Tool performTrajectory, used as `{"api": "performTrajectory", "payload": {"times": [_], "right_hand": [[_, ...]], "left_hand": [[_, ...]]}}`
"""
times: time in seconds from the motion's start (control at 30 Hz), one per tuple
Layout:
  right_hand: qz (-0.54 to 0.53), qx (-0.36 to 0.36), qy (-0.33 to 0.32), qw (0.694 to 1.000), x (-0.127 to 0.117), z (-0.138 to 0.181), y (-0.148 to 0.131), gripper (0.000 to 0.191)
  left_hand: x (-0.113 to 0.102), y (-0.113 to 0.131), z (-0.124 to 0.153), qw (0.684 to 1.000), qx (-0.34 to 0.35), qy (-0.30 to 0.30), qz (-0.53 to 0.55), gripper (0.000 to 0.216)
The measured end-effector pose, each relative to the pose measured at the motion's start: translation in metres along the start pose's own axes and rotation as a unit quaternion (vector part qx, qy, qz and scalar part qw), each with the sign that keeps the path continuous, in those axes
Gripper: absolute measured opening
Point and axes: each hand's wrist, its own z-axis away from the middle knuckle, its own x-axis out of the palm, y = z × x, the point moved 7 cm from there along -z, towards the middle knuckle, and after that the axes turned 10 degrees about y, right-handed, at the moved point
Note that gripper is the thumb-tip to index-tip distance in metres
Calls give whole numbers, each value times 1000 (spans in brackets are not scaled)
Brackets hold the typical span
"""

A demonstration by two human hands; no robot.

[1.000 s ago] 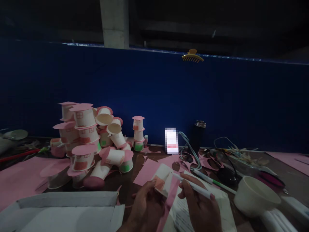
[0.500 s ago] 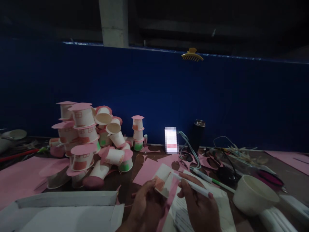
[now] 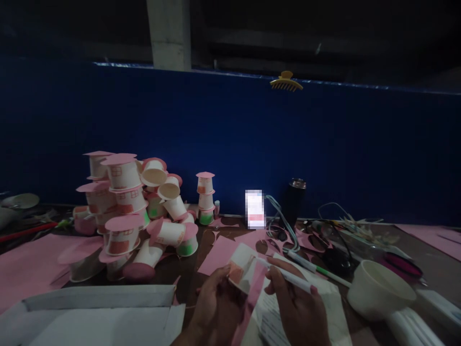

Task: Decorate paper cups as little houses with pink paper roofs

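Observation:
My left hand (image 3: 216, 307) is closed round a small white paper cup (image 3: 242, 267) with an orange-pink patch on its side, held low in the middle of the view. My right hand (image 3: 298, 312) grips a white pen (image 3: 284, 275), and its tip rests against the cup's side. Under both hands lie a pink paper strip (image 3: 252, 298) and a white printed sheet (image 3: 273, 317).
A heap of pink-topped paper cups (image 3: 133, 216) stands at the left on pink paper. An open white box (image 3: 97, 312) is at the near left, a white bowl (image 3: 380, 290) at the right. Behind are a dark flask (image 3: 296, 202), cables, a green-and-white pen (image 3: 317, 269) and a blue partition (image 3: 252, 144).
Hands, cup and pen stay nearly still; only the view shifts slightly.

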Motion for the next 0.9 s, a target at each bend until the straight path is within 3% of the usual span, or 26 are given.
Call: {"api": "performTrajectory", "payload": {"times": [0.5, 0.9], "right_hand": [[1, 32, 27, 999, -2, 1, 1, 31], [-65, 80, 34, 994, -2, 2, 7, 33]], "left_hand": [[-1, 3, 0, 1000, 5, 5, 13, 12], [-1, 4, -2, 1000, 9, -4, 16, 12]]}}
